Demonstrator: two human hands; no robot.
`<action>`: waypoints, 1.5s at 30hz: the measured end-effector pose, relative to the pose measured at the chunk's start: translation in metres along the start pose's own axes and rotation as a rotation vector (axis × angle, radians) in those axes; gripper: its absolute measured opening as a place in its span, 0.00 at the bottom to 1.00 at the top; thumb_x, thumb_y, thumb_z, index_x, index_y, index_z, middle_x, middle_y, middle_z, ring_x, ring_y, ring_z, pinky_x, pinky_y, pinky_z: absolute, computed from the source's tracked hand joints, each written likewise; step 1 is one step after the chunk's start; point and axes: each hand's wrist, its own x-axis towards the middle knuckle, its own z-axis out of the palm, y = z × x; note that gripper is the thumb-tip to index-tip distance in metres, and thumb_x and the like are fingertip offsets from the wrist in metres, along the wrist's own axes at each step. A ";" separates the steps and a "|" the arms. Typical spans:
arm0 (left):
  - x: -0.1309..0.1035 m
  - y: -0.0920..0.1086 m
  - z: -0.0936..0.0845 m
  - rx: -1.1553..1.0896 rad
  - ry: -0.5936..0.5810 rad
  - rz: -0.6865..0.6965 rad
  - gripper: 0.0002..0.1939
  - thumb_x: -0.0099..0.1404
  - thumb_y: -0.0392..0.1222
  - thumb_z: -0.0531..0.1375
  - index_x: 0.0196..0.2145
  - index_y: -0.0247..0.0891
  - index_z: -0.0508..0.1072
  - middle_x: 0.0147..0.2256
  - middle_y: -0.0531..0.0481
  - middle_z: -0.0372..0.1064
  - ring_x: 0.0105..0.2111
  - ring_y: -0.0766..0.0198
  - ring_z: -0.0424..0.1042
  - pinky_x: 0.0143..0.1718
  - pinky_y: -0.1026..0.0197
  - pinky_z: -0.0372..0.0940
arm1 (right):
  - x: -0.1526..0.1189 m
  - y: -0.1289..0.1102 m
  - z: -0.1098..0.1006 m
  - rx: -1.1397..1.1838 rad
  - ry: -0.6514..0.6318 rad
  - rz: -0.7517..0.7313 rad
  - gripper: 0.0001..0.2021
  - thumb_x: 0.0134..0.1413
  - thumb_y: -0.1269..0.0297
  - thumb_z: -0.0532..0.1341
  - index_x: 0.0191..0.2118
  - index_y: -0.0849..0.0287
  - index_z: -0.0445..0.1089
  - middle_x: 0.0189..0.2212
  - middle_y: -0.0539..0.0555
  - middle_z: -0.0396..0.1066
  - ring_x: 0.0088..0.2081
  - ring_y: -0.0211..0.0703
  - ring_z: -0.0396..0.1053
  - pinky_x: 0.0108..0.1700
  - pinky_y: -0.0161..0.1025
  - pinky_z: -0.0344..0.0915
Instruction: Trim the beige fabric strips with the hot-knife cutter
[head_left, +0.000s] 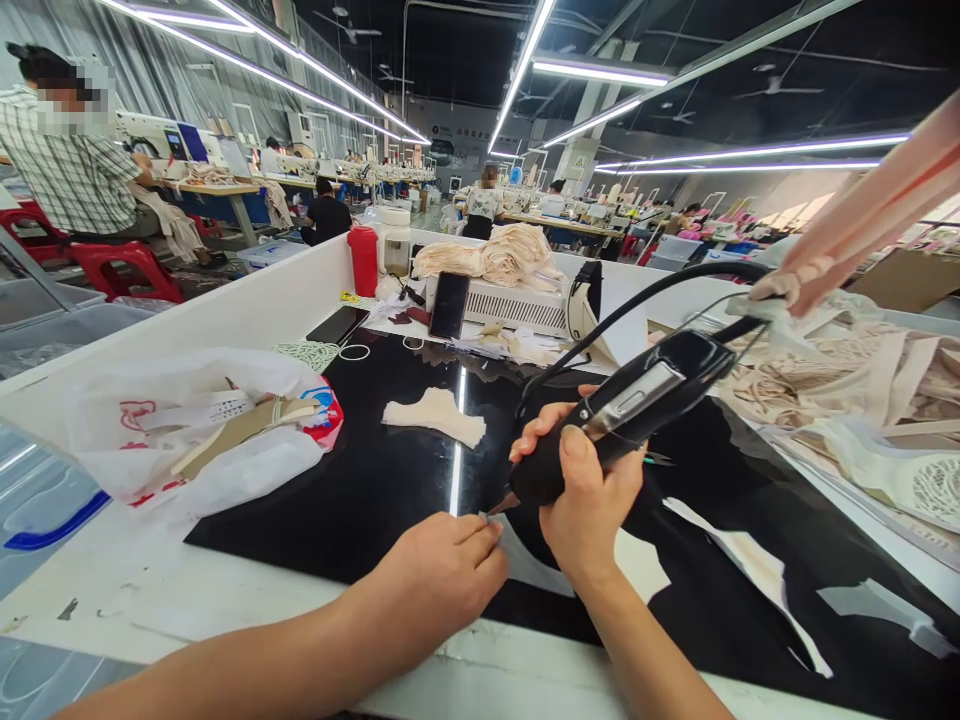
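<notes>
My right hand [589, 500] is wrapped round a black corded hot knife [660, 385] with a silver lever on its side. Its narrow metal tip points down to the left. My left hand [439, 565] pinches the edge of a thin translucent fabric piece [529, 560] close by that tip; whether the tip touches the fabric I cannot tell. The piece lies on a glossy black board [360, 480]. A cream fabric piece [435, 415] lies farther back, and another cream piece [641, 565] shows partly behind my right wrist. To the right is a long white strip [757, 565].
A white plastic bag [225, 450] with beige pieces lies left. At the back stand a red cup [364, 260], a phone [449, 305] and a vented white box [517, 310] under folded fabric. Beige fabric heaps [847, 370] fill the right. A pink cloth tie [862, 220] suspends the tool.
</notes>
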 end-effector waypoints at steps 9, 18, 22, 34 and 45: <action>-0.001 -0.001 0.001 -0.005 -0.055 -0.017 0.05 0.72 0.29 0.57 0.37 0.34 0.71 0.48 0.42 0.77 0.47 0.59 0.77 0.44 0.59 0.74 | -0.001 0.006 0.005 0.004 0.006 0.014 0.19 0.61 0.60 0.67 0.53 0.49 0.61 0.31 0.44 0.70 0.27 0.38 0.69 0.29 0.39 0.71; 0.002 -0.001 0.000 -0.045 -0.044 -0.006 0.08 0.74 0.43 0.62 0.45 0.35 0.72 0.49 0.42 0.74 0.46 0.56 0.76 0.40 0.57 0.72 | 0.012 -0.035 -0.017 -0.199 -0.018 -0.067 0.17 0.55 0.59 0.73 0.46 0.52 0.68 0.38 0.48 0.75 0.33 0.41 0.74 0.40 0.44 0.74; 0.000 -0.001 0.003 -0.025 -0.022 -0.003 0.12 0.72 0.46 0.64 0.47 0.35 0.72 0.49 0.41 0.74 0.46 0.54 0.75 0.38 0.56 0.70 | 0.006 -0.051 -0.035 -0.248 0.026 -0.071 0.19 0.56 0.60 0.73 0.49 0.52 0.68 0.37 0.47 0.73 0.30 0.40 0.73 0.36 0.44 0.75; 0.000 -0.002 0.002 -0.019 -0.025 0.008 0.09 0.75 0.45 0.61 0.46 0.36 0.72 0.49 0.42 0.73 0.46 0.54 0.75 0.39 0.56 0.69 | -0.010 -0.052 -0.059 -0.273 0.137 -0.111 0.18 0.57 0.64 0.71 0.50 0.52 0.67 0.34 0.47 0.71 0.28 0.40 0.70 0.31 0.43 0.72; -0.001 -0.002 0.002 -0.016 -0.030 0.009 0.09 0.75 0.44 0.59 0.45 0.35 0.72 0.50 0.42 0.73 0.46 0.53 0.75 0.38 0.55 0.69 | -0.012 -0.048 -0.059 -0.258 0.134 -0.111 0.18 0.58 0.65 0.70 0.51 0.52 0.67 0.33 0.47 0.72 0.28 0.40 0.71 0.31 0.43 0.72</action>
